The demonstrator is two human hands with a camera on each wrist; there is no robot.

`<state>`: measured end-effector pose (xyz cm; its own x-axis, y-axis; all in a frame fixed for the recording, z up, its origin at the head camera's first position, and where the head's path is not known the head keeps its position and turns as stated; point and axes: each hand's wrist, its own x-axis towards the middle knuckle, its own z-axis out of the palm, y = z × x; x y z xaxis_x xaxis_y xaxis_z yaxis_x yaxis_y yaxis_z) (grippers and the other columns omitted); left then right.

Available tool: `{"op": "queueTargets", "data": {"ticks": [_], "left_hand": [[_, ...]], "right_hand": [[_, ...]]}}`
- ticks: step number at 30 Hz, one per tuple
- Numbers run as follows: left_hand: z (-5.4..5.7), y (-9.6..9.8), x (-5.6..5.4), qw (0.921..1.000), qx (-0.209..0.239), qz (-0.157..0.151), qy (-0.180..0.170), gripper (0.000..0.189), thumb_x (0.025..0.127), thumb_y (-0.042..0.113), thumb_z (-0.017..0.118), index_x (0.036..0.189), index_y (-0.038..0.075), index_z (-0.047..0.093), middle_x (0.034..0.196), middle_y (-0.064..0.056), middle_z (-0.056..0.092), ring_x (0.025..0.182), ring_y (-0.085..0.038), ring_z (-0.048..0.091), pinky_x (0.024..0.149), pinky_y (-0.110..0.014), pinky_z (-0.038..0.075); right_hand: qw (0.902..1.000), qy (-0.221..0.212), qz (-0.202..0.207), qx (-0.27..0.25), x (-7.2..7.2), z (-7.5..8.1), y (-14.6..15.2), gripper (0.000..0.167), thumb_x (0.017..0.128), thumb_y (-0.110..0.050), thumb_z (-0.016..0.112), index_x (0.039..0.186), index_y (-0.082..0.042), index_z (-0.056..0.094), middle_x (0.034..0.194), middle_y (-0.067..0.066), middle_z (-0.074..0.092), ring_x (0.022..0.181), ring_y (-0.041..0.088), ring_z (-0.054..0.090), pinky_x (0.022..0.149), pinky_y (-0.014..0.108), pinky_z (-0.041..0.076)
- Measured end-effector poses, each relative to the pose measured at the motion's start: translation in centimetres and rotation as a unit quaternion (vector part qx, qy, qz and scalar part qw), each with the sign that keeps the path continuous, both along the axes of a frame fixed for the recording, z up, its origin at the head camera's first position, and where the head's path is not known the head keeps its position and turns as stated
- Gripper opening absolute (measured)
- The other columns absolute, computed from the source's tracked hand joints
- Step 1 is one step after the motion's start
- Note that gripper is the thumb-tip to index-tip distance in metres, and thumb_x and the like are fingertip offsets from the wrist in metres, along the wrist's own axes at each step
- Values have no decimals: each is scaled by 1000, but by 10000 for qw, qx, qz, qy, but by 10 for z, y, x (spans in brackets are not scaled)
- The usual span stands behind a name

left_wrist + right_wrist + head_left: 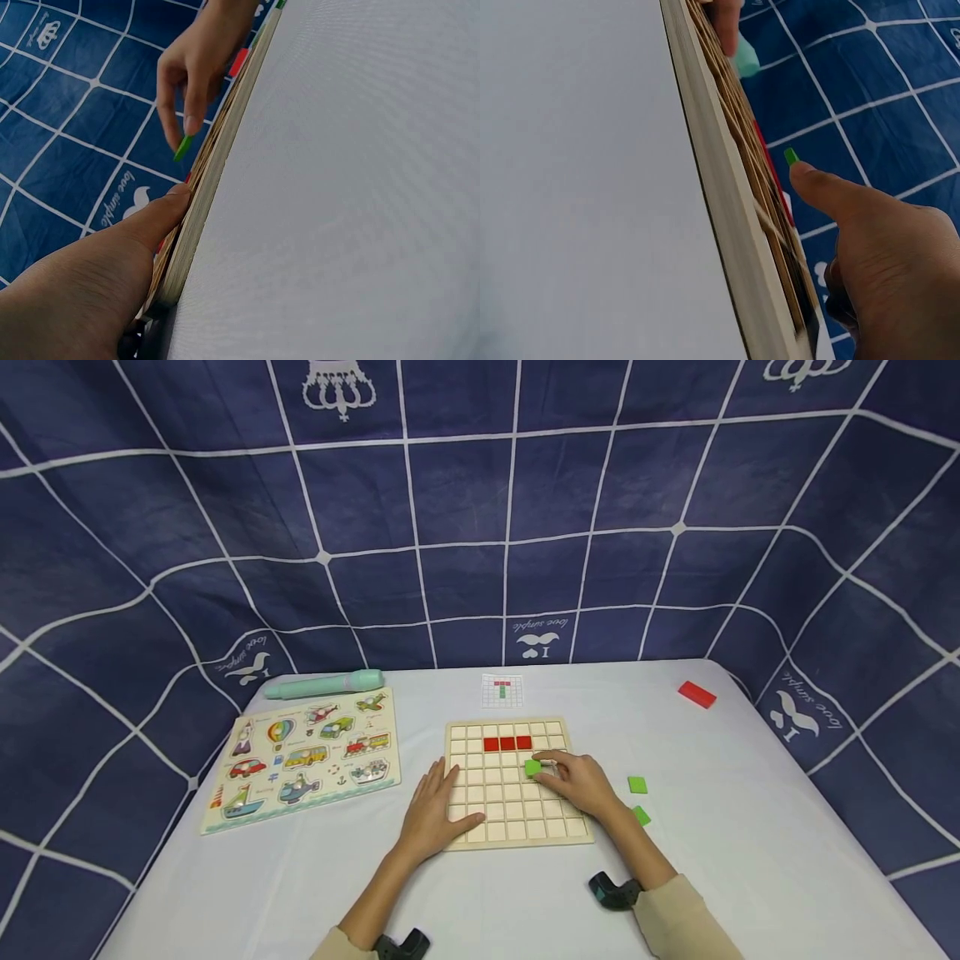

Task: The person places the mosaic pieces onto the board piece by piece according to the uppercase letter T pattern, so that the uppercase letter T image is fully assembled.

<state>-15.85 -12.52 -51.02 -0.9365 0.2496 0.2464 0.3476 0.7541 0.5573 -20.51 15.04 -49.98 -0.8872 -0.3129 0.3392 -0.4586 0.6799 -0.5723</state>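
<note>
"Head view: why's the left hand (pixel 435 814) splayed at the board's (pixel 495 793) left edge?"

"Likely steadying it. The right hand's (pixel 582 783) grip pinches a green tile (pixel 532 768) over the board, perhaps edge-held to keep its underside free."

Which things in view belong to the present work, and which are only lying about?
Likely part of the work:
grid board, touched by the left hand
green tile in the right hand
three placed red tiles
two loose green tiles
pattern card
red piece, far right, perhaps

Likely just lying about:
picture board
mint tube
</note>
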Motion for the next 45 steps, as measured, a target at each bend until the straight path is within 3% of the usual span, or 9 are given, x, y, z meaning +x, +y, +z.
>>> {"op": "queueTargets", "data": {"ticks": [15, 38, 45], "left_hand": [[-3, -1, 2, 9999, -9, 57, -134, 93, 73, 55, 70, 138, -2, 37, 146, -26, 22, 137, -35, 16, 110, -45, 13], [-2, 0, 0, 9999, -33, 44, -120, 94, 73, 57, 68, 139, -2, 37, 147, -25, 22, 137, -33, 16, 111, -44, 13], [-2, 0, -1, 10000, -30, -1, 37, 92, 73, 56, 69, 137, -3, 39, 145, -27, 25, 136, -37, 19, 109, -48, 16]], "right_hand": [[9996, 8, -256, 155, -20, -6, -41, 33, 81, -37, 70, 107, -17, 69, 47, -10, 32, 43, 5, 24, 41, 23, 24], [9993, -128, -254, 225, -24, -5, -41, 33, 80, -36, 71, 107, -17, 70, 45, -10, 32, 43, 5, 23, 42, 23, 23], [9993, -137, -246, 228, -25, -6, -41, 32, 80, -36, 71, 106, -18, 70, 45, -10, 31, 43, 5, 23, 41, 23, 23]]}}
